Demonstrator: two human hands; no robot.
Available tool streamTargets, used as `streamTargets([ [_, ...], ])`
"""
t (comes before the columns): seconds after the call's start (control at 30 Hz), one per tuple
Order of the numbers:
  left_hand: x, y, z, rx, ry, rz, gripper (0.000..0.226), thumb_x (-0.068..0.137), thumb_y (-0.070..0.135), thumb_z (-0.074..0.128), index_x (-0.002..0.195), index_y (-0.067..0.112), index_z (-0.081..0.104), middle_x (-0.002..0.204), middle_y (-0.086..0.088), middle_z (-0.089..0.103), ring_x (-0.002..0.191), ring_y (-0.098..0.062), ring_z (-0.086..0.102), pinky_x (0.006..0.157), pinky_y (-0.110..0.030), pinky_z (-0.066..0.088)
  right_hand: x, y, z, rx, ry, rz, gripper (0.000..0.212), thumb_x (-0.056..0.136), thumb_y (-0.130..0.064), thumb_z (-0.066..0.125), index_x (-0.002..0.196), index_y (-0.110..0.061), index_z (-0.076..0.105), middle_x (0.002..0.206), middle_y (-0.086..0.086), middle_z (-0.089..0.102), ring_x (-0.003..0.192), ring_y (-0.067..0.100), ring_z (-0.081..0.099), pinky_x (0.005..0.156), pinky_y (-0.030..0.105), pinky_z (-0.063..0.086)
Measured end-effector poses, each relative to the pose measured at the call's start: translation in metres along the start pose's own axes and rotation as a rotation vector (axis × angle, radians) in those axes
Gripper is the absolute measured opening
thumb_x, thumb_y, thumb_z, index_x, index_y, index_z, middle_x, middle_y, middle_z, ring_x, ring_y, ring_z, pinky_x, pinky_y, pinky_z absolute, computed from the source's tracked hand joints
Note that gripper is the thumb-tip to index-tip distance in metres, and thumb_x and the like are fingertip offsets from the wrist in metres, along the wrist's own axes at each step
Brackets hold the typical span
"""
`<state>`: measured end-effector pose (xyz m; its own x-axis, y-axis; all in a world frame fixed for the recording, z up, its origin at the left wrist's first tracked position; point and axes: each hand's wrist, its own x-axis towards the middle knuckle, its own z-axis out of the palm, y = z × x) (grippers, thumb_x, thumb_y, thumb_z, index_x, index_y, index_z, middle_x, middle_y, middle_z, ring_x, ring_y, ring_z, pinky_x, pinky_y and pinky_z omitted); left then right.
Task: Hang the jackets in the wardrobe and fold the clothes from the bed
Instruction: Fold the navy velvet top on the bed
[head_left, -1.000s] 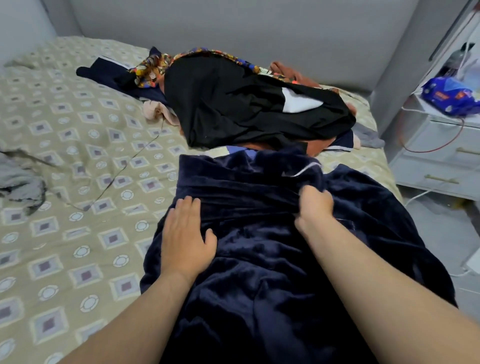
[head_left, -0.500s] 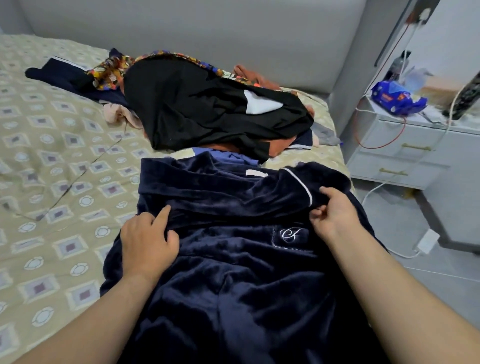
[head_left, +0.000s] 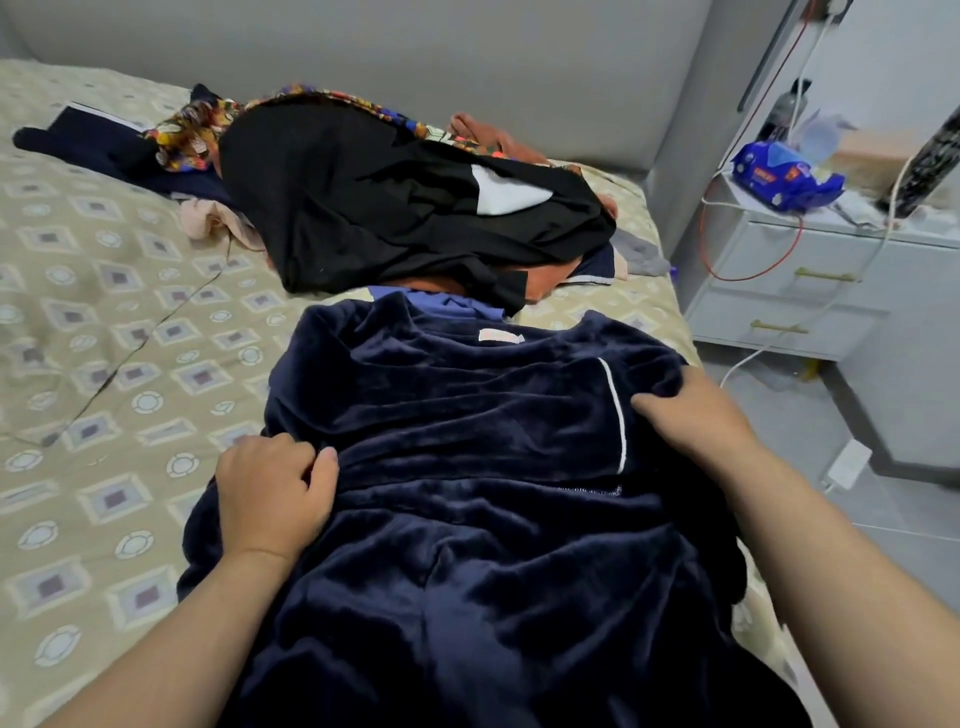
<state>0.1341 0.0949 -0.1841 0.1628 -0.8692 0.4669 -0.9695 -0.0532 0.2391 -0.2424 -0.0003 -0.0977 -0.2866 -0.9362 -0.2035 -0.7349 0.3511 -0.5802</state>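
Head view: a navy velvet jacket (head_left: 467, 545) lies spread across the lower middle of the frame, on the near right part of the bed (head_left: 104, 374). Its upper part is folded over, with a line of white piping (head_left: 619, 415) down the fold's right side and a small pale label (head_left: 498, 336) at its top edge. Both hands are on it. The left hand (head_left: 270, 499), lower left of centre, has its fingers curled and pinches a ridge of the velvet against the thumb. The right hand (head_left: 696, 415), right of centre, grips the fold's right edge, thumb on top and fingers wrapped over the cloth.

Above the jacket, in the upper middle, a black garment (head_left: 389, 208) tops a heap of clothes, with a bright patterned cloth (head_left: 192, 130) and a dark blue garment (head_left: 78, 140) at its left and a pink piece (head_left: 208, 223) just below those. A thin dark cord (head_left: 156, 332) trails over the patterned bedcover at the left.

At the right edge stands a pale nightstand (head_left: 810, 249) with a blue packet (head_left: 784, 176) on top; a red cable (head_left: 753, 273) loops across its drawers
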Motion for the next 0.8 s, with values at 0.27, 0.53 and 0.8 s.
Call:
streamTargets([
  [0.27,0.016,0.006,-0.005,0.077,-0.251,-0.135,0.027,0.081,0.035,0.037,0.088,0.014,0.053,0.094,0.001,0.052,0.076,-0.027,0.047,0.063,-0.036,0.034,0.011,0.037,0.021,0.551,-0.111,0.155,0.008,0.085,-0.024,0.070,0.092,-0.019,0.071,0.094,0.005,0.075,0.084,0.025,0.070,0.080,0.037,0.056],
  [0.53,0.156,0.015,-0.018,0.054,-0.630,-0.112,0.051,0.088,0.026,0.063,0.139,0.025,0.056,0.146,-0.003,0.052,0.131,-0.029,0.049,0.109,-0.041,0.039,0.019,0.045,0.002,1.072,-0.282,0.408,0.022,0.087,-0.006,0.048,0.098,-0.009,0.066,0.076,0.011,0.073,0.059,0.025,0.071,0.055,0.040,0.061],
  [0.8,0.191,0.007,-0.001,-0.243,-0.503,-0.401,0.018,0.084,0.025,0.073,0.098,0.015,0.069,0.106,-0.013,0.068,0.102,-0.033,0.064,0.090,-0.039,0.052,0.025,0.058,0.017,0.855,-0.130,0.199,0.015,0.088,-0.013,0.066,0.102,-0.008,0.070,0.105,0.014,0.072,0.077,0.023,0.073,0.075,0.039,0.060],
])
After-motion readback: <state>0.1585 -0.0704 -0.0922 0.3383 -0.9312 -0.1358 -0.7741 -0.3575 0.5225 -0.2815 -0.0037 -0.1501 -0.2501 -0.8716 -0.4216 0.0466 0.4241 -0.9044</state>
